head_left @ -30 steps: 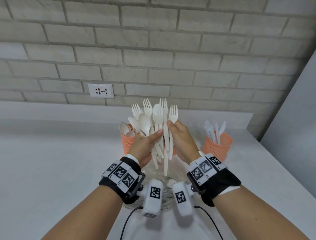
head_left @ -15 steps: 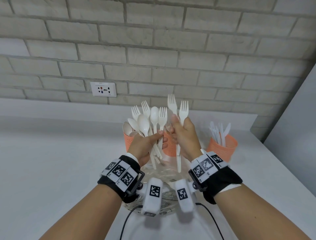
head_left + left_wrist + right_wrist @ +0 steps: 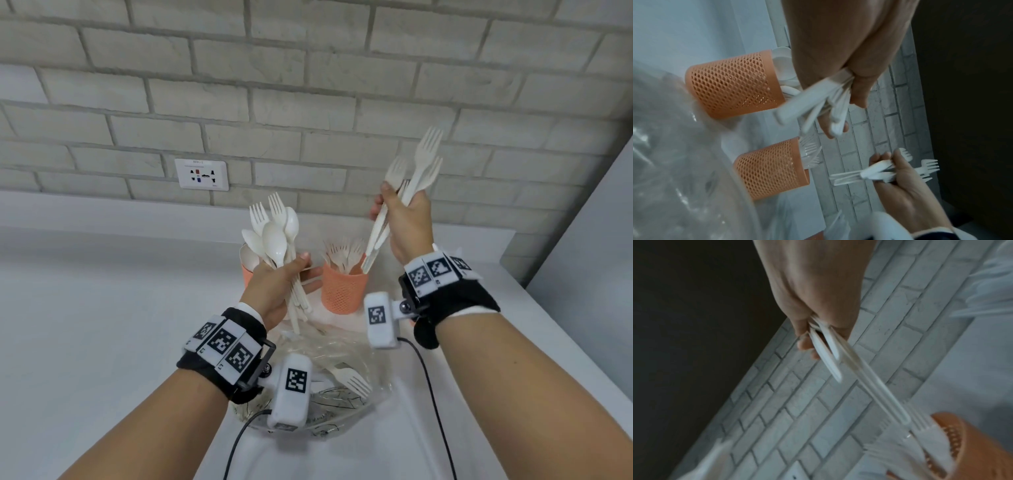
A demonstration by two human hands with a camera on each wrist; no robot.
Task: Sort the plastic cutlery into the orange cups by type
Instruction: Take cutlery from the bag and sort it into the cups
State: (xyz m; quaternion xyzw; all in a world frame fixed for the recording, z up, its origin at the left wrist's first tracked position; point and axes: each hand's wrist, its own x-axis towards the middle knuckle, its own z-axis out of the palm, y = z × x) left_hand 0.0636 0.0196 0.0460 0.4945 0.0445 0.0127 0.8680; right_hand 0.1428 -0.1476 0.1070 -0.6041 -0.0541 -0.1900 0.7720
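My left hand (image 3: 301, 270) grips a mixed bundle of white spoons and forks (image 3: 275, 236) upright in front of the left orange cup (image 3: 247, 274), which holds spoons. My right hand (image 3: 394, 205) grips several white forks (image 3: 416, 168), tilted with their tines up and to the right. Their handle ends hang just over the middle orange cup (image 3: 342, 291), which holds forks. In the left wrist view the bundle's handles (image 3: 818, 100) fan out below my fingers, near the spoon cup (image 3: 731, 84) and the fork cup (image 3: 772, 168). The right wrist view shows the fork handles (image 3: 830, 353) pointing at the fork cup (image 3: 953, 441).
A crumpled clear plastic bag (image 3: 342, 349) lies on the white counter (image 3: 102, 308) under my wrists, with a loose fork (image 3: 352, 380) in it. A brick wall with a socket (image 3: 201, 174) stands behind the cups. A grey panel (image 3: 596, 240) borders the right side.
My right hand has pulled its forks out of the shared bundle and lifted them up and to the right, over the middle cup. The left hand keeps the rest.
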